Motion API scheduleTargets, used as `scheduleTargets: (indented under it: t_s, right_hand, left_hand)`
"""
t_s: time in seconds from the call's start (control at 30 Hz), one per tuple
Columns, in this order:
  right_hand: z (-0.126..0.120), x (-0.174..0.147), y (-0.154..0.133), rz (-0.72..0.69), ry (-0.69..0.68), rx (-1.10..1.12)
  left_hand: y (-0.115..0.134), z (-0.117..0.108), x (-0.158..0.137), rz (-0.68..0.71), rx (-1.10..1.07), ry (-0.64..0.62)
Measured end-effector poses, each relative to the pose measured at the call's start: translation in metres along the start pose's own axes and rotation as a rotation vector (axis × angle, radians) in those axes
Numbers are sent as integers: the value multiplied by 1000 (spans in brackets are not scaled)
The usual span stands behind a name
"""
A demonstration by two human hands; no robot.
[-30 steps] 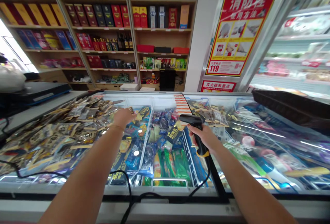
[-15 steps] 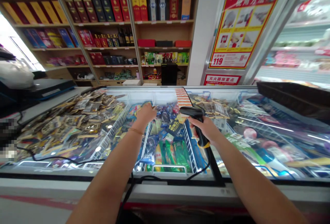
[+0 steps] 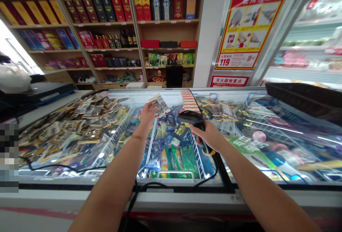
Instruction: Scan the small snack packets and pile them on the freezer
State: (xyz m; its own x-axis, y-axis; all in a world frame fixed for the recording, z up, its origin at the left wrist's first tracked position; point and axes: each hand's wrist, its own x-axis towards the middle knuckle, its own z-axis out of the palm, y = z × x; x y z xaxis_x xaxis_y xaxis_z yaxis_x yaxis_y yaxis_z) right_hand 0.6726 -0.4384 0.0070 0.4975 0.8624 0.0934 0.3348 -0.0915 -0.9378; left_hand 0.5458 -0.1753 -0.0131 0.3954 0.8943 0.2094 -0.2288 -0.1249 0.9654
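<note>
Between the fingers and thumb of my left hand (image 3: pixel 148 113) is a small snack packet (image 3: pixel 161 105), its barcode label turned up toward me. My right hand (image 3: pixel 210 135) is wrapped around the grip of a black barcode scanner (image 3: pixel 192 117), whose head points left toward the packet. Both hands are above the glass top of a chest freezer. To the left, a large heap of similar snack packets (image 3: pixel 64 132) lies on the glass. A smaller pile of packets (image 3: pixel 224 111) sits to the right, beyond the scanner.
Under the glass, a white wire basket (image 3: pixel 175 175) holds wrapped frozen goods. The scanner's black cable (image 3: pixel 152 184) runs along the freezer's front edge. A dark tray (image 3: pixel 307 100) stands at the right, a flat black device (image 3: pixel 50 91) at the left. Shelves (image 3: pixel 168 25) of boxes line the back.
My left hand has turned, bringing the packet's label into view. The scanner in my right hand has shifted slightly left and down.
</note>
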Motion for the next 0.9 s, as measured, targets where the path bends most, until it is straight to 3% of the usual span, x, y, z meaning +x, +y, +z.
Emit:
scheduleTargets:
  t_s: [0.17,0.63,0.8,0.9]
  right_hand:
    - [4,-1,1,-4,37,-52]
    - [1,-4,-8,12,26,-115]
    - [-4,-2,-7,31,42,21]
    - [-21,2,-6,93,101,194]
  left_hand:
    - [4,3,-5,19,29,-73]
    - [3,10,-10,37,9,-115]
    - [1,14,-10,-19,-42,-105]
    - [-1,30,-11,-109,-102,-82]
